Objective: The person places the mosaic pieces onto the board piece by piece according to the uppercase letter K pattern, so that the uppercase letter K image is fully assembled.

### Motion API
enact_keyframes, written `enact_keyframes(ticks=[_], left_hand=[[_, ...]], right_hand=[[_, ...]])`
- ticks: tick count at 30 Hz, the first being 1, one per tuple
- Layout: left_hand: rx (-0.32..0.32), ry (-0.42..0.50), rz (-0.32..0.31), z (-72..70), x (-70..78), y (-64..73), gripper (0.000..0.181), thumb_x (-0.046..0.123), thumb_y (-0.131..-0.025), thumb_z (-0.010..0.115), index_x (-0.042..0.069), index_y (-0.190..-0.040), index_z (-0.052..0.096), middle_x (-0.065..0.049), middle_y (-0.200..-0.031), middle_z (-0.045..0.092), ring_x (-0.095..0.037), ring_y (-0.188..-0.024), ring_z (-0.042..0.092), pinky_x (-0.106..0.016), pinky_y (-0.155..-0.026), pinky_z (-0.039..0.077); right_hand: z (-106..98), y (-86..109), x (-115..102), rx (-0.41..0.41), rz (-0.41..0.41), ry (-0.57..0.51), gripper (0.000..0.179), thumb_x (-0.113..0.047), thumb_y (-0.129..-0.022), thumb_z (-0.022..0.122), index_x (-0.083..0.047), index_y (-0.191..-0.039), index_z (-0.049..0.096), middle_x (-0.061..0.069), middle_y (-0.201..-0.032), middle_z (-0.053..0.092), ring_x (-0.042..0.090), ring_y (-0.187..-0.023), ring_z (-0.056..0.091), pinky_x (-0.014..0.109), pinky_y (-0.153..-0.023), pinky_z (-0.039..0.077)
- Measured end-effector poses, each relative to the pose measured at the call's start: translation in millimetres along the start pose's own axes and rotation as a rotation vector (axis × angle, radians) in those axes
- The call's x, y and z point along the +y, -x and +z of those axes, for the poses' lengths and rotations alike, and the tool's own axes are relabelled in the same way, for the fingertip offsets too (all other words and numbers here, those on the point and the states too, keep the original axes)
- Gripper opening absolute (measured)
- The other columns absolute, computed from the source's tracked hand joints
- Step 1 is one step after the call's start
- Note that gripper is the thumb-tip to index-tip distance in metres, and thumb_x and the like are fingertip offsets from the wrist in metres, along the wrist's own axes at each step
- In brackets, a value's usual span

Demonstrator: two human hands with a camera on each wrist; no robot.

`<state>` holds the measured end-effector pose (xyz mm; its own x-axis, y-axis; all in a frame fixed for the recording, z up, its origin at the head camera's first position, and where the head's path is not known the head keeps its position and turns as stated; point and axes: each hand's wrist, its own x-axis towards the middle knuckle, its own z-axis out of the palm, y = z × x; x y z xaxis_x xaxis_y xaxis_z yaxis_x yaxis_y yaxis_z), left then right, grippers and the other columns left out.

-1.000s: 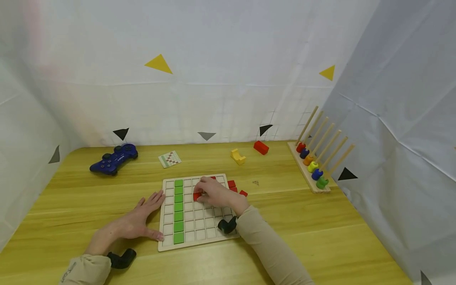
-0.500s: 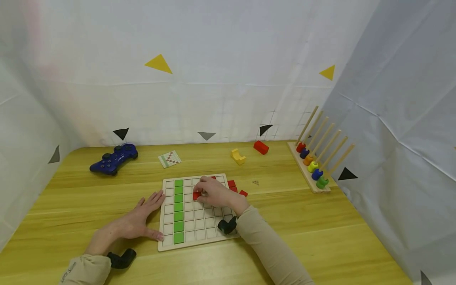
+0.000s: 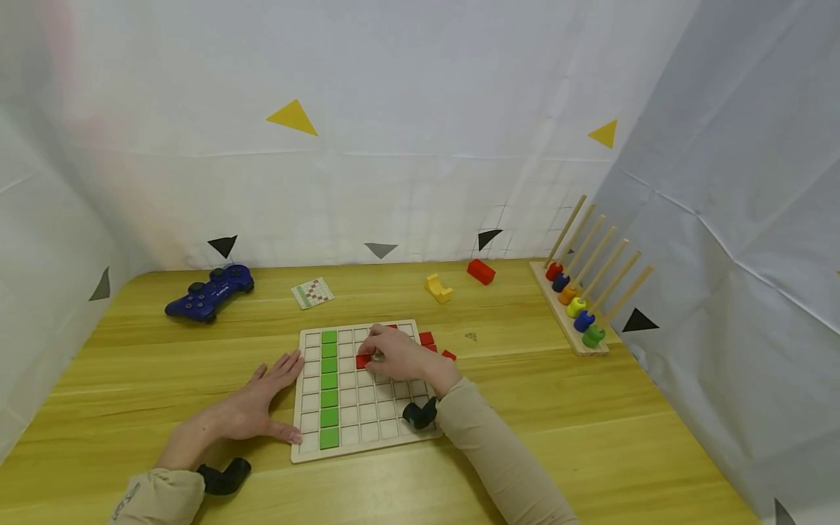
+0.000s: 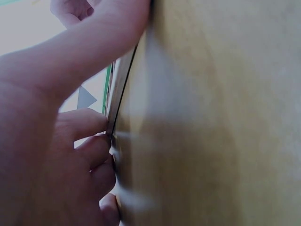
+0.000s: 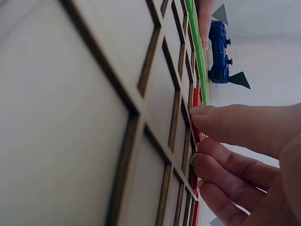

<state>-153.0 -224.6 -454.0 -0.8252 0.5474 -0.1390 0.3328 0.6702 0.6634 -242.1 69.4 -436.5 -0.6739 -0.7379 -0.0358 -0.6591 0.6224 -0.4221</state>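
Observation:
A wooden grid board [image 3: 367,414] lies on the table, with a column of green square tiles [image 3: 329,381] set in its left part. My left hand [image 3: 252,408] rests spread along the board's left edge, thumb and fingertips touching it. Over the upper middle cells, my right hand [image 3: 402,357] has its thumb and fingers curled at a red tile [image 3: 362,362]. In the right wrist view the thumb tip touches this red tile [image 5: 196,117], and the other fingertips are close beside it. The hand partly hides more red at the board's top edge.
Several loose red tiles [image 3: 427,339] lie just right of the board. Behind it are a small pattern card [image 3: 313,293], a yellow curved block [image 3: 438,289] and a red block [image 3: 482,272]. A blue game controller [image 3: 210,293] sits back left; a peg rack [image 3: 571,306] stands right.
The right hand's thumb and fingers shift very slightly at the red tile. My left hand and the board stay in place.

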Motion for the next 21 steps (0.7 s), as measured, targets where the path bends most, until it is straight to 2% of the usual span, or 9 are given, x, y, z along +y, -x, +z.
enact_keyframes(ticks=[10,16,21], left_hand=[[-0.001,0.0,-0.001,-0.2,0.4,0.5,0.123,0.052,-0.072,0.084,-0.005,-0.157,0.016,-0.025,-0.166,0.001,-0.048,-0.151,-0.003,-0.068,-0.117,-0.006],[-0.002,-0.005,-0.008,-0.1,0.0,1.2,0.122,0.052,-0.073,0.084,-0.004,-0.158,0.016,-0.024,-0.166,0.001,-0.047,-0.151,-0.003,-0.068,-0.117,-0.006],[-0.005,-0.011,-0.009,0.2,1.8,0.2,0.122,0.052,-0.073,0.083,-0.004,-0.158,0.015,-0.024,-0.166,0.001,-0.047,-0.151,-0.003,-0.068,-0.117,-0.006]], right_hand=[[-1.2,0.4,-2.8,-0.006,-0.025,-0.001,0.026,-0.015,-0.095,0.07,-0.011,-0.12,0.073,0.004,-0.112,0.06,0.018,-0.096,0.063,0.021,-0.084,0.05],[0.8,-0.4,-2.6,-0.008,-0.025,0.0,0.025,-0.015,-0.095,0.07,-0.012,-0.119,0.074,0.003,-0.112,0.06,0.017,-0.097,0.063,0.02,-0.085,0.051],[-8.0,3.8,-1.5,-0.002,-0.008,-0.077,0.027,-0.016,-0.096,0.069,-0.012,-0.122,0.072,0.004,-0.112,0.061,0.017,-0.096,0.06,0.025,-0.084,0.051]])
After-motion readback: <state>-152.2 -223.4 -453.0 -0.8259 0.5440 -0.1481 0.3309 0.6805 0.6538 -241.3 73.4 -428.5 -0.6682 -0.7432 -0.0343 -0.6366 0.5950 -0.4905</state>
